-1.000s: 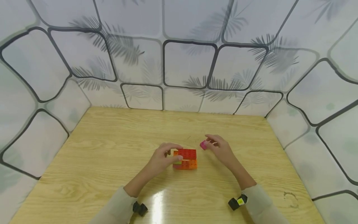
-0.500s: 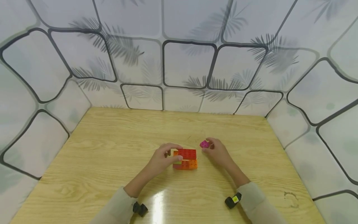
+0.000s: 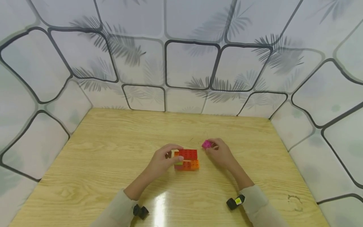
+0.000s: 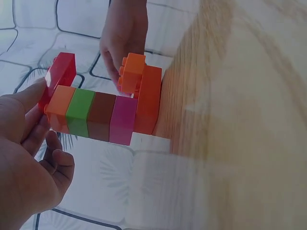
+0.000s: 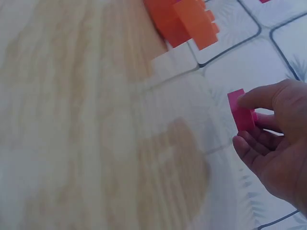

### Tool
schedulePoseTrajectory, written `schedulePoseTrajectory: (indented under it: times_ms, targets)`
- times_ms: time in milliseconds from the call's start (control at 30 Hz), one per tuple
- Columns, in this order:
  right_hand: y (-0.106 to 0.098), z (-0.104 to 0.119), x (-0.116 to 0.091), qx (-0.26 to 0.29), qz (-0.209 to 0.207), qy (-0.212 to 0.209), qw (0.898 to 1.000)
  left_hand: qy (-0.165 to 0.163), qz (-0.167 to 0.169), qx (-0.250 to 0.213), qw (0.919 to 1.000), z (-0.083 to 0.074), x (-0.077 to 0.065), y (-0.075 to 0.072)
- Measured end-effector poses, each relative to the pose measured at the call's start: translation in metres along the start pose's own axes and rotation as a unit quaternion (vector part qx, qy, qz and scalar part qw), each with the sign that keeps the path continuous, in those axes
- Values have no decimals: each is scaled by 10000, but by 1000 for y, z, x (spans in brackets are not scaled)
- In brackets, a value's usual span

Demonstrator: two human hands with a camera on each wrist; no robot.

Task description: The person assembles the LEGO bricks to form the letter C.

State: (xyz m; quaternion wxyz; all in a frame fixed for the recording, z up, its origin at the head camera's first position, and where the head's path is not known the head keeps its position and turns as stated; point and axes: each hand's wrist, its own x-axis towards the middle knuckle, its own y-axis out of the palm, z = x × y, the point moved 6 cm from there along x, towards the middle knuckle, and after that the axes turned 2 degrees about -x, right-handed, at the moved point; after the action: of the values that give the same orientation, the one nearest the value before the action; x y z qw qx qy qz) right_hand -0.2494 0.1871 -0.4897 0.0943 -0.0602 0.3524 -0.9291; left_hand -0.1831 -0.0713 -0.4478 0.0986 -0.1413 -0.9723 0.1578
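A tower of toy building bricks stands on a long red-orange base brick [image 4: 150, 100]. Stacked upward from its one end are a pink brick [image 4: 123, 120], a brown brick [image 4: 101, 116], a green brick [image 4: 79, 112] and an orange brick [image 4: 60, 108], topped by a red brick [image 3: 188, 154] that juts sideways. A second orange brick [image 4: 133, 73] sits on the base's other end. My left hand [image 3: 163, 160] grips the tower's top, thumb and fingers around the red and orange bricks. Right of the tower, my right hand [image 3: 221, 153] pinches a small magenta brick [image 5: 241, 110] between thumb and fingers.
The bricks are over a wood-grain table [image 3: 119, 132]. Patterned cloth walls [image 3: 187, 66] enclose its back and both sides. A black wrist camera [image 3: 141, 212] sits at the left cuff, and another black camera [image 3: 232, 203] at the right.
My right hand has drawn slightly nearer and turned the magenta brick in its fingers. My left hand keeps its grip, and the tower has shifted very slightly left and away.
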Motion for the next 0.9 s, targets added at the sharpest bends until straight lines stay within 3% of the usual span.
schedulePoseTrajectory:
  times_ms: [167, 300, 567, 900]
  targets:
    - [-3, 10, -1, 576, 35, -2, 9983, 20, -42, 22, 10000, 1, 0, -7]
    - [2, 20, -4, 1011, 346, -63, 9943, -37, -66, 100, 9999, 3, 2, -13]
    - [11, 45, -12, 1497, 722, -772, 9831, -154, 15, 172, 9997, 4, 4, -17]
    - [18, 49, -20, 1614, 1064, -611, 9792, -343, -26, 351, 9988, 3, 10, -13]
